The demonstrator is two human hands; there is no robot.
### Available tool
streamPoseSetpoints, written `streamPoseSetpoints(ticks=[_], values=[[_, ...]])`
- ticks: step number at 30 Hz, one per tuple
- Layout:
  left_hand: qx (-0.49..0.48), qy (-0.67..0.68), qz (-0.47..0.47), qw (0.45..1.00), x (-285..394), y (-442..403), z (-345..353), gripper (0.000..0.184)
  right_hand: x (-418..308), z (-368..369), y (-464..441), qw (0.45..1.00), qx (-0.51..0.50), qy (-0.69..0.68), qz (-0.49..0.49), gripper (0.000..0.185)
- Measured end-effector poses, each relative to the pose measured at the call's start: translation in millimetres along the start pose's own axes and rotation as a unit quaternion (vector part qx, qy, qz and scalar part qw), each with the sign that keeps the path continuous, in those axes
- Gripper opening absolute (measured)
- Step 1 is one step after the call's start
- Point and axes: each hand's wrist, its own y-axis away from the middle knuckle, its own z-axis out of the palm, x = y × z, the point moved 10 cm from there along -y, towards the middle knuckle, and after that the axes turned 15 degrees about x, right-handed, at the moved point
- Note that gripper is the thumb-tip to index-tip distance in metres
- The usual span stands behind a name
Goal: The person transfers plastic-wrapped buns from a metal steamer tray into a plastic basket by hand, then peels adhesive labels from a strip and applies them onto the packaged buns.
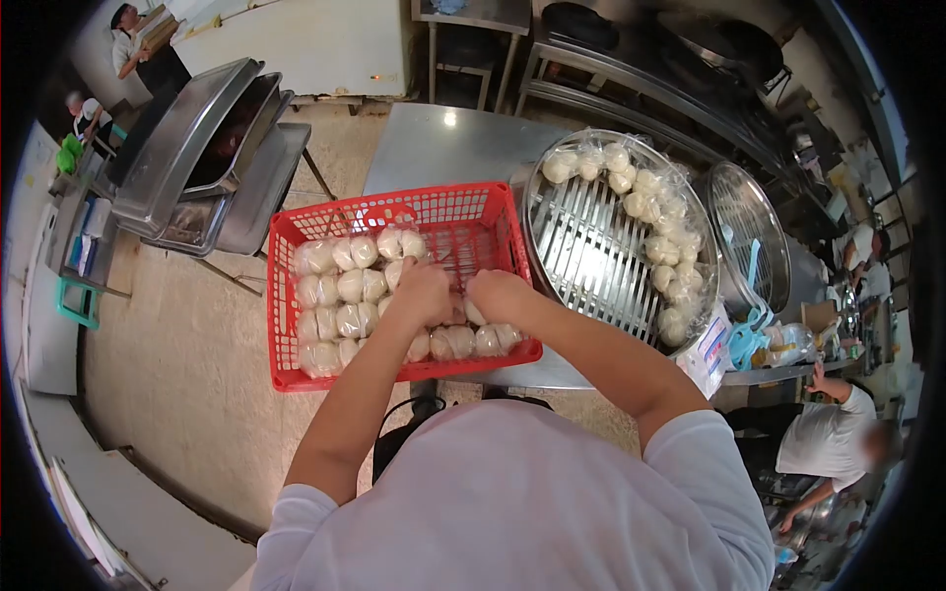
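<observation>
Steamer tray on the metal surface flanks the red basket of buns; left grip and right grip reach inside, whether closed I cannot tell.

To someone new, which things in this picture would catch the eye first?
Probably the red basket near the middle, where the left hand and right hand reach among rows of plastic-wrapped white buns. To its right, a round steel tray holds more buns along its right side.
</observation>
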Motion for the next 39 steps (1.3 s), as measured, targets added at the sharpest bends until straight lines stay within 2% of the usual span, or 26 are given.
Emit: streamPoseSetpoints(ticks=[2, 5, 8, 11, 14, 16, 18, 20, 23, 26, 27, 30, 33, 36, 38, 39], values=[[0.062, 0.024, 0.009, 0.998, -3, 6, -4, 0.036, -10, -8, -1, 0.995, 0.045, 0.067, -0.050, 0.020], [0.126, 0.140, -0.039, 0.981, -1, 25, -53, 0.033, -12, -52, 17, 0.999, 0.040, -0.011, 0.006, 0.022], [0.010, 0.318, -0.175, 0.932, 13, 58, -73, 0.042, -9, -19, 27, 0.999, -0.030, -0.017, -0.016, 0.023], [-0.008, 0.280, -0.029, 0.959, 66, 71, -68, 0.042, 3, -34, 26, 0.999, 0.035, -0.036, 0.013, 0.023], [0.032, 0.258, 0.037, 0.965, 109, 68, -67, 0.042, 51, -81, 12, 0.972, 0.191, -0.104, 0.086, 0.021], [0.024, 0.249, 0.094, 0.964, 130, 61, -38, 0.044, 101, -127, 20, 0.912, 0.339, -0.184, 0.142, 0.020], [0.043, 0.258, 0.133, 0.956, 140, 55, -19, 0.047, 167, -147, 24, 0.854, 0.417, -0.239, 0.198, 0.023], [0.086, 0.286, 0.149, 0.943, 145, 54, -21, 0.048, 230, -144, 23, 0.833, 0.418, -0.224, 0.285, 0.037], [0.069, 0.293, 0.153, 0.941, 151, 47, -23, 0.049, 279, -139, 1, 0.823, 0.493, -0.139, 0.246, 0.055], [0.055, 0.291, 0.150, 0.943, 155, 41, -23, 0.050, 277, -142, -32, 0.840, 0.473, -0.165, 0.207, 0.068], [0.047, 0.284, 0.146, 0.947, 155, 39, -22, 0.050, 279, -138, -40, 0.853, 0.460, -0.116, 0.220, 0.049], [0.030, 0.272, 0.123, 0.954, 149, 34, -27, 0.050, 310, -105, -79, 0.911, 0.324, -0.102, 0.234, 0.028], [0.039, 0.305, 0.092, 0.947, 139, 34, -36, 0.050, 287, -145, -47, 0.866, 0.436, -0.105, 0.222, 0.015], [0.104, 0.370, 0.064, 0.921, 116, 29, -57, 0.049, 265, -181, -18, 0.815, 0.538, -0.173, 0.127, 0.008], [0.184, 0.403, 0.034, 0.896, 95, 22, -93, 0.049, 233, -209, 5, 0.816, 0.534, -0.207, 0.085, 0.008], [0.146, 0.376, 0.020, 0.915, 90, 16, -101, 0.058, 214, -221, 16, 0.811, 0.530, -0.241, 0.064, 0.009]])
